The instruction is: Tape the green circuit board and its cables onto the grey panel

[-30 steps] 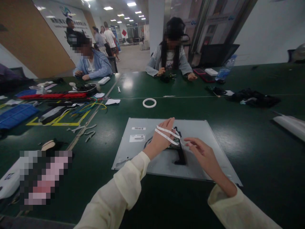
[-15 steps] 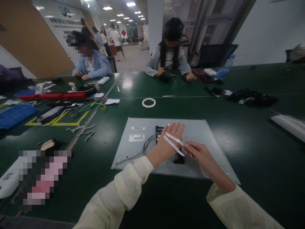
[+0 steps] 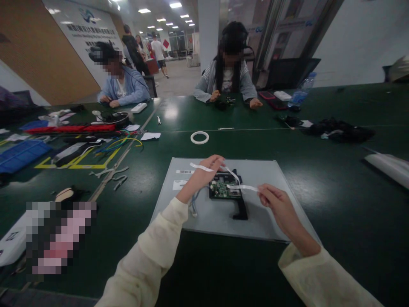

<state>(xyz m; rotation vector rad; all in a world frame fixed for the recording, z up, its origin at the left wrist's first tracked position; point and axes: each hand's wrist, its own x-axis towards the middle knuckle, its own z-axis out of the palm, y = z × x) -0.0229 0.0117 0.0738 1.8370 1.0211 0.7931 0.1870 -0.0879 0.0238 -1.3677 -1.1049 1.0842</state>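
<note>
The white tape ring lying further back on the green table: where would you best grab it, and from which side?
Probably from above, pinching the band anywhere on its rim. The white tape ring lies flat on the green table with an open centre and bare table around it, so one finger can go inside and the thumb outside.

My bench (image 3: 319,170) is dark green. A grey panel (image 3: 275,179) lies flat on it before me. Just beyond the panel sits a tape ring (image 3: 200,137). Left of the panel lie coloured wires (image 3: 119,143), farther left a blue tray (image 3: 19,154). Far right of the panel is a black heap (image 3: 338,130).
</note>
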